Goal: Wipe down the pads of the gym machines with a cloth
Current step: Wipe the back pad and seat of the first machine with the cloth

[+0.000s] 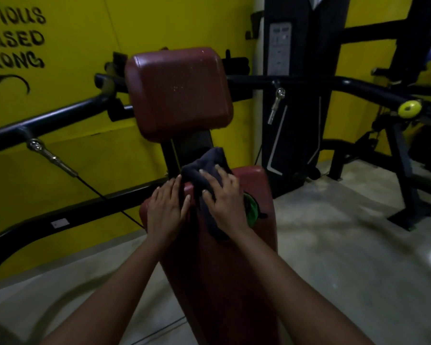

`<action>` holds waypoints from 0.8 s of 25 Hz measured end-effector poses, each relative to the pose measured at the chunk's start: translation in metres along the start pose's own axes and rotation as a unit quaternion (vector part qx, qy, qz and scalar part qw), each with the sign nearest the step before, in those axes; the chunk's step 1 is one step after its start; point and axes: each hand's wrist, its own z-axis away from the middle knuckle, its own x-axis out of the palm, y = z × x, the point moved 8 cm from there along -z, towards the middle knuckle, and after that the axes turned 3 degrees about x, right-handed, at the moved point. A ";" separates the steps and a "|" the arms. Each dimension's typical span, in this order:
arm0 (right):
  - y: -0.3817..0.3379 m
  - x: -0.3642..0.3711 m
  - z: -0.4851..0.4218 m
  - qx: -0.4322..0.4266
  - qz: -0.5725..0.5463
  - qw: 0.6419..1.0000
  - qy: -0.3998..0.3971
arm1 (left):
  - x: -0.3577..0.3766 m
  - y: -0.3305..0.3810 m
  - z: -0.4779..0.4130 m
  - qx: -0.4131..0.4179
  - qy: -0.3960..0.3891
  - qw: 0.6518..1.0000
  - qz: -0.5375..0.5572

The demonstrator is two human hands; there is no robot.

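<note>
Down below the head camera, a long red seat pad (217, 257) stretches away from the person. On its far end lies a dark cloth (204, 180), bunched up. The right hand (224, 200) presses on the cloth with fingers spread and bent over the folds. The left hand (166, 210) rests flat on the pad just beside the cloth, fingertips touching its edge. Something green (251, 210) peeks out beside the right hand; I cannot tell what it is. Above stands a red back pad (179, 93), upright on black bars (60, 118). Behind is a yellow wall (72, 46).
</note>
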 end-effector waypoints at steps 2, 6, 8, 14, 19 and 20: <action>-0.004 0.021 -0.003 -0.041 0.099 0.994 -0.017 | 0.009 -0.001 -0.001 0.004 -0.027 0.999 -0.043; 0.042 0.006 -0.042 -0.027 0.115 0.993 0.014 | 0.011 -0.003 -0.006 0.013 0.012 0.998 -0.058; 0.051 0.001 -0.048 0.048 0.094 0.994 0.034 | 0.012 -0.003 -0.004 0.015 0.025 0.998 -0.061; 0.045 0.008 -0.045 -0.020 0.119 0.993 -0.010 | 0.010 0.002 -0.005 0.023 0.020 0.999 -0.044; 0.114 -0.018 -0.071 0.091 0.103 0.990 -0.028 | 0.009 0.053 -0.010 0.097 0.041 0.994 -0.008; 0.125 -0.017 -0.074 0.117 0.072 0.990 -0.043 | 0.016 0.070 -0.017 0.127 0.034 0.991 -0.016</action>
